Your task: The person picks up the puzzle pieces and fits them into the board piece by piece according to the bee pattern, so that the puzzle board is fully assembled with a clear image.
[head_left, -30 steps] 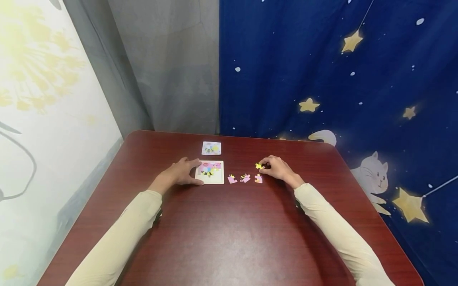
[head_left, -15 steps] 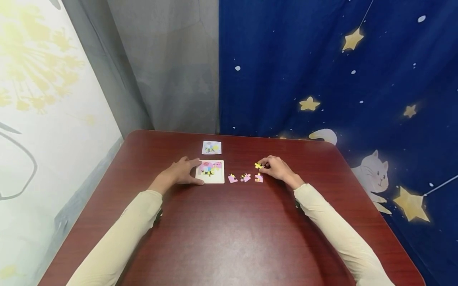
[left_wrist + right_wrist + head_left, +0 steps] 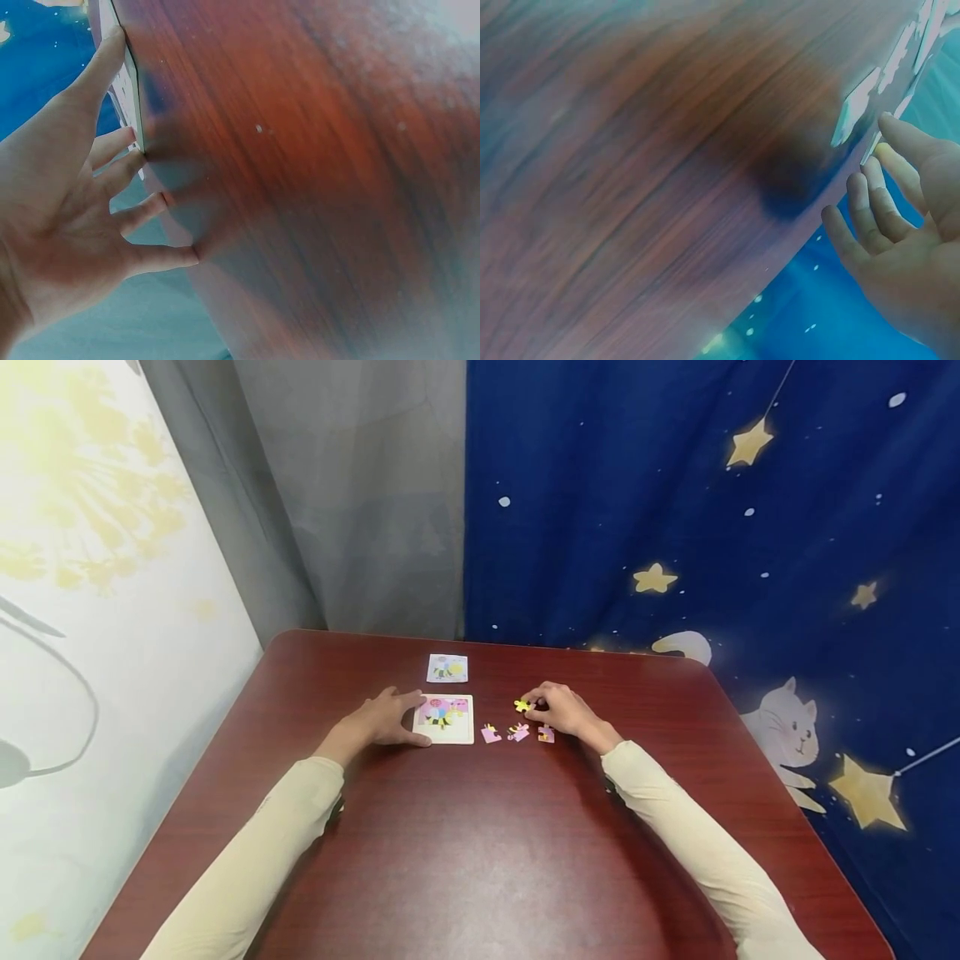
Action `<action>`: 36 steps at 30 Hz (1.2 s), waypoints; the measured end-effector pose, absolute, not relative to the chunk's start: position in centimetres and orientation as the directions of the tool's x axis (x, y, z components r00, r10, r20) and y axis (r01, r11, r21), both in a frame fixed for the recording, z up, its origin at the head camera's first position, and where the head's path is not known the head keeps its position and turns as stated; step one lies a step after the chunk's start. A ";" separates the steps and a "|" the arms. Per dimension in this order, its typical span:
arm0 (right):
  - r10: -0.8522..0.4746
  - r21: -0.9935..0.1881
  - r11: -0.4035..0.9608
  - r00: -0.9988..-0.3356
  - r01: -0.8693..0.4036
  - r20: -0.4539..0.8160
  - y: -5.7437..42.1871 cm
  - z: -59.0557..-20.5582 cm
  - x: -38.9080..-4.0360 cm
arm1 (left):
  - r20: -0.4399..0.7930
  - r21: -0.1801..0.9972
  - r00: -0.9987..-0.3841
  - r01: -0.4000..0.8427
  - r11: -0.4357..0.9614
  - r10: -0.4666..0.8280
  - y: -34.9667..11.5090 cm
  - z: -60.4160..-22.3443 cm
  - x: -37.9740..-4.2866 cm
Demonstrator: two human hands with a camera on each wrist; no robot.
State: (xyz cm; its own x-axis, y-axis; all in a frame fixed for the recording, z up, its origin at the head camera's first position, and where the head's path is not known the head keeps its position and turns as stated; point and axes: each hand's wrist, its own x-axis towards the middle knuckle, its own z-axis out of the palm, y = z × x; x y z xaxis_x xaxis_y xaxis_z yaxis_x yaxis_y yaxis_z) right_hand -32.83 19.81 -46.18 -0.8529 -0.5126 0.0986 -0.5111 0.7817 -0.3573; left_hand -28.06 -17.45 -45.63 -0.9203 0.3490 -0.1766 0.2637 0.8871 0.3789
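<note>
Right hand (image 3: pixel 564 708): the grip is nearly closed, thumb and index finger pinching a yellow jigsaw piece (image 3: pixel 522 705) by its right-hand side; the other fingers are loosely bent. The piece is bright yellow, with an irregular, knobbed outline, and is located to the right of the puzzle board (image 3: pixel 453 735), apart from it; whether it touches the desk (image 3: pixel 480 843) cannot be told. Left hand (image 3: pixel 381 718): the grip is wide, fingers spread, with thumb and index finger touching the board's left side near its two corners. The board is squarish, with a pale cream rim; pink picture pieces, a red rounded shape and a bee in yellow, black and blue occupy its upper part, and the lower part is bare and whitish. Between the board and the right hand, three loose pieces lie in a row: a pink piece with a yellow-and-black top (image 3: pixel 491 735), a pink piece with yellow-and-black markings (image 3: pixel 519 732), and a pink piece with orange-yellow markings (image 3: pixel 547 736). Beyond the board lies a pale bee picture card (image 3: pixel 447 668).
</note>
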 end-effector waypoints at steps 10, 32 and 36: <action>-0.553 -0.373 0.748 -0.826 -0.548 0.105 16.9 -46.2 -32.9 | -0.175 0.374 -0.919 0.270 0.887 0.354 -17.4 -45.5 -28.0; -0.667 -0.397 0.656 -0.740 -0.641 0.092 11.1 -46.2 -32.3 | -0.196 0.359 -0.921 0.251 0.899 0.336 -17.4 -45.5 -28.1; -0.685 -0.404 0.642 -0.725 -0.651 0.080 10.4 -46.0 -32.0 | -0.195 0.355 -0.919 0.258 0.898 0.342 -17.4 -45.6 -28.3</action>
